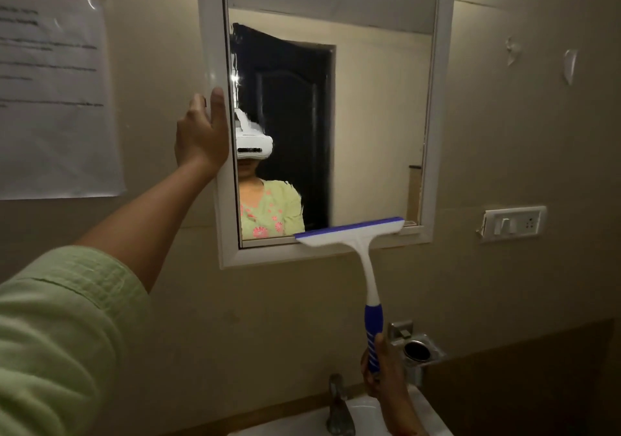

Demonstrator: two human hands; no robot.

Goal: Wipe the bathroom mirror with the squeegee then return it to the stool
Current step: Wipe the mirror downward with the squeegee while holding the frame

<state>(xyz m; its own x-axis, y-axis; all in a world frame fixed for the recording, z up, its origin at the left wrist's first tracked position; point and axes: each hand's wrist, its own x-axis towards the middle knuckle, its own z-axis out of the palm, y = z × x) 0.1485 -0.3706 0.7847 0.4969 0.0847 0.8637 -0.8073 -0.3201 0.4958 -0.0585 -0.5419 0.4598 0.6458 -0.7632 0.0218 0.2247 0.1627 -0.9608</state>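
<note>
A white-framed mirror point(379, 116) hangs on the beige wall straight ahead. My left hand point(201, 133) rests flat against the mirror's left frame edge, thumb on the front of the frame. My right hand point(383, 372) grips the blue handle of a white and blue squeegee point(361, 237). The squeegee stands upright, and its blue blade lies along the mirror's bottom edge, right of centre, over the lower frame. The stool is not in view.
A sink point(433, 412) with a metal tap point(339, 405) sits below, at the frame's bottom. A metal holder point(416, 351) is fixed to the wall beside my right hand. A switch plate point(512, 223) is on the right wall, a paper notice point(57, 96) on the left.
</note>
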